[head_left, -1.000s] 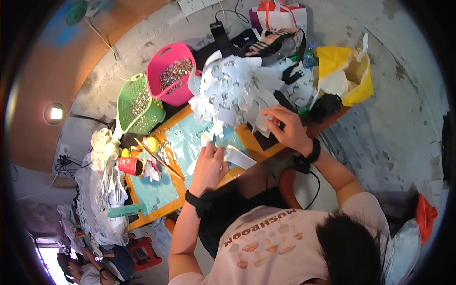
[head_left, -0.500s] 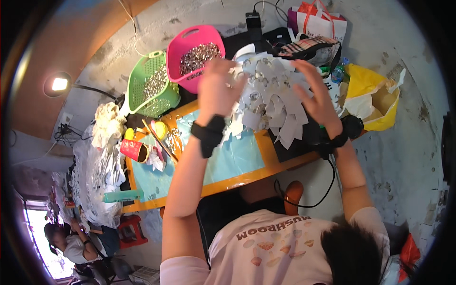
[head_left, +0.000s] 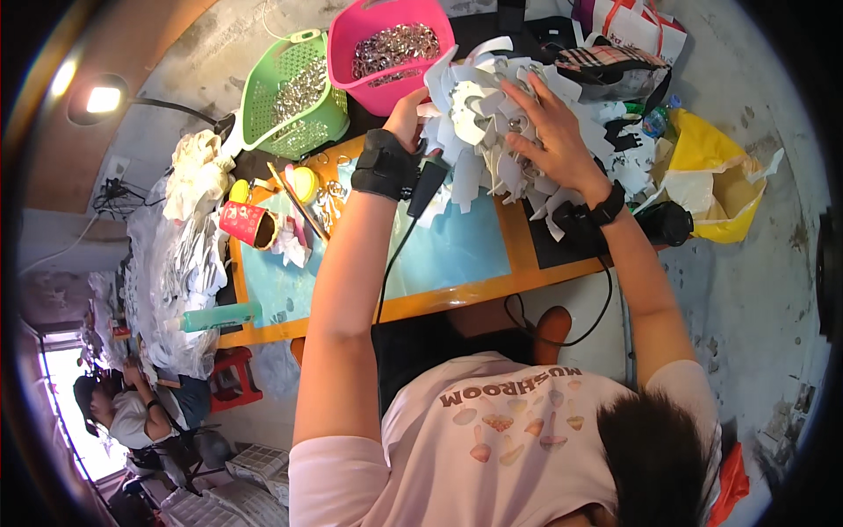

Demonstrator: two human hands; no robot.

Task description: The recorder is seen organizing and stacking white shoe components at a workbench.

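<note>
A heap of white and grey paper or card pieces (head_left: 518,132), with shiny metal bits among them, sits on the far side of the table. My right hand (head_left: 559,145) rests on the heap's right side, fingers stretched and apart. My left hand (head_left: 406,121) is against the heap's left edge; its fingers are mostly hidden beside the pieces. Black bands wrap both wrists, and a dark device with a cable (head_left: 427,183) shows at the left one.
A pink basket (head_left: 347,35) and a green basket (head_left: 255,97) hold small metal parts. Nearby are a red cup (head_left: 241,221), a stick (head_left: 299,204) and a green bottle (head_left: 219,316). A yellow bag (head_left: 720,176) stands right. Another person (head_left: 132,413) sits lower left.
My right hand has come down onto the heap from its right side. My left hand has shifted from above the heap's left part to its outer edge. The whole view has shifted too.
</note>
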